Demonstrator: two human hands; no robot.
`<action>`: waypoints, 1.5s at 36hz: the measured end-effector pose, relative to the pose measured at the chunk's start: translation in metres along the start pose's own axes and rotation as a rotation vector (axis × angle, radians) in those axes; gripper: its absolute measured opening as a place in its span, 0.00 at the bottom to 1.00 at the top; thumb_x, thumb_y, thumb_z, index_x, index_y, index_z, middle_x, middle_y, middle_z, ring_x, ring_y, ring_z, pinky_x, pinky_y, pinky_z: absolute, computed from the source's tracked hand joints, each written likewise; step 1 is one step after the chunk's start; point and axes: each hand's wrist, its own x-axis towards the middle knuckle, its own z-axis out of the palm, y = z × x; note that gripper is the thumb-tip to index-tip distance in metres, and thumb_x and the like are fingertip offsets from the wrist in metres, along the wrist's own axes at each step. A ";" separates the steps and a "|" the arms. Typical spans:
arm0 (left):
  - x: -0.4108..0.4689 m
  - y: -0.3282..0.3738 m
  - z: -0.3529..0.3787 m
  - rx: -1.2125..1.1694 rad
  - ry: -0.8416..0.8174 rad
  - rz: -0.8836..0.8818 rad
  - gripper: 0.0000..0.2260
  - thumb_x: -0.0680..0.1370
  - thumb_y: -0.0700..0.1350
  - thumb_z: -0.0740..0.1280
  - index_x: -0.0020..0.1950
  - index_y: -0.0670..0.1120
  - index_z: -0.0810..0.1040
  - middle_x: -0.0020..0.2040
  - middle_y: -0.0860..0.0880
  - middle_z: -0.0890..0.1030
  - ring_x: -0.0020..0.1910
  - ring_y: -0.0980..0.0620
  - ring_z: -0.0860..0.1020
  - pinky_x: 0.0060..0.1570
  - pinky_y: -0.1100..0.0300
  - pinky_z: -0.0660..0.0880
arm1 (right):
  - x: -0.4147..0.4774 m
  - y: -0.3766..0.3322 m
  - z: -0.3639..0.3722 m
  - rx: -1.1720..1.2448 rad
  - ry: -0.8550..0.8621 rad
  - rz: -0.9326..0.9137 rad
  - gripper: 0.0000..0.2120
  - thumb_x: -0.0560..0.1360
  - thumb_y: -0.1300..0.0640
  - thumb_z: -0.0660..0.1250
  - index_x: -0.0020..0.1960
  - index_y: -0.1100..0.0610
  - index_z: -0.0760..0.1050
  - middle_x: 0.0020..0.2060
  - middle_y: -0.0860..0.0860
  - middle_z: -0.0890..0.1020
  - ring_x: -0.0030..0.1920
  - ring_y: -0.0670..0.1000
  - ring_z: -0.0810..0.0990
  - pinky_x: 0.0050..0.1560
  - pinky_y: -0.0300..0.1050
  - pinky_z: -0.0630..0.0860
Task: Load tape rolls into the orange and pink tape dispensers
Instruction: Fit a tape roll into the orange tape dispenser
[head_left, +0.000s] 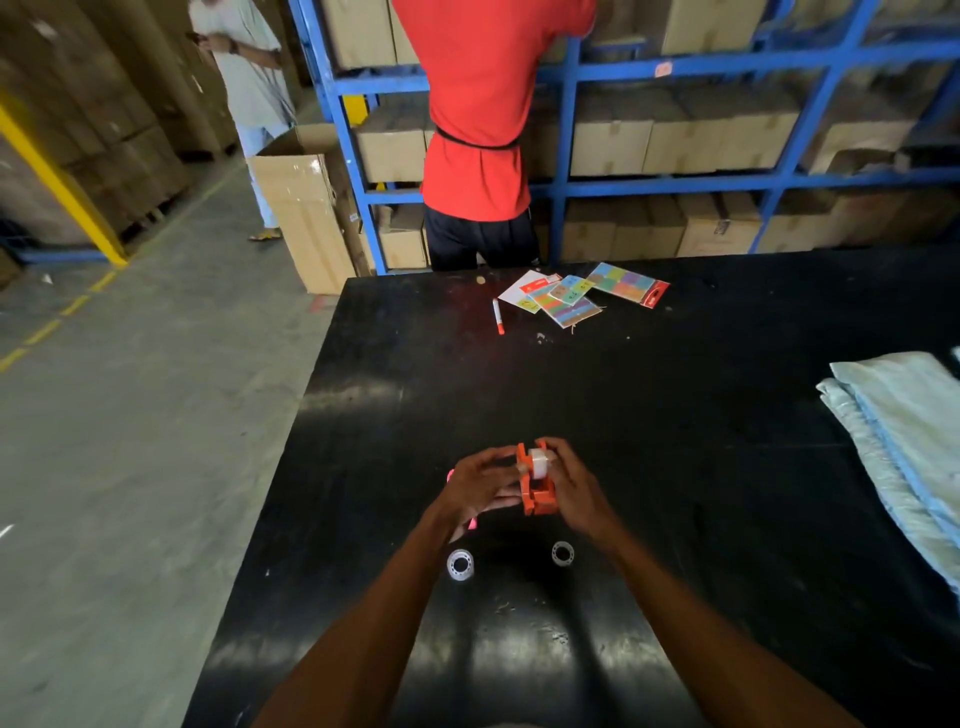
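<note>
Both my hands hold the orange tape dispenser (537, 498) just above the black table (675, 415). A clear tape roll (540, 463) sits between its two side walls. My left hand (480, 486) grips the dispenser's left side, and my right hand (574, 486) holds its right side with fingers against the roll. The pink dispenser (451, 475) is mostly hidden behind my left hand; only slivers show. Two clear tape rolls lie flat on the table nearer me, one on the left (460, 565) and one on the right (562, 553).
At the table's far side lie coloured sticker packs (582, 293) and a white-and-orange pen (498, 315). Folded light-blue cloth (904, 441) lies at the right edge. A person in a red shirt (483, 104) stands at blue shelving with cardboard boxes; another person stands farther left.
</note>
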 end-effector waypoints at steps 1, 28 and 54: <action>-0.001 0.000 -0.001 -0.005 0.002 -0.002 0.21 0.74 0.48 0.74 0.66 0.48 0.76 0.56 0.44 0.85 0.53 0.46 0.85 0.61 0.47 0.78 | 0.000 -0.001 0.001 -0.006 -0.010 -0.006 0.12 0.85 0.48 0.52 0.66 0.41 0.69 0.56 0.47 0.81 0.55 0.50 0.83 0.59 0.59 0.81; -0.018 0.016 -0.014 -0.055 -0.030 -0.085 0.15 0.78 0.43 0.68 0.65 0.49 0.76 0.58 0.42 0.83 0.53 0.43 0.84 0.52 0.47 0.82 | -0.007 -0.031 0.020 -0.052 -0.011 0.003 0.15 0.86 0.47 0.49 0.70 0.46 0.64 0.56 0.50 0.81 0.54 0.49 0.82 0.53 0.46 0.77; -0.023 0.018 -0.016 -0.117 -0.022 -0.058 0.13 0.79 0.43 0.67 0.63 0.50 0.74 0.58 0.42 0.82 0.54 0.43 0.84 0.58 0.43 0.79 | 0.009 -0.050 -0.007 -0.295 -0.143 0.009 0.21 0.85 0.52 0.51 0.78 0.45 0.63 0.74 0.52 0.70 0.73 0.52 0.71 0.72 0.55 0.69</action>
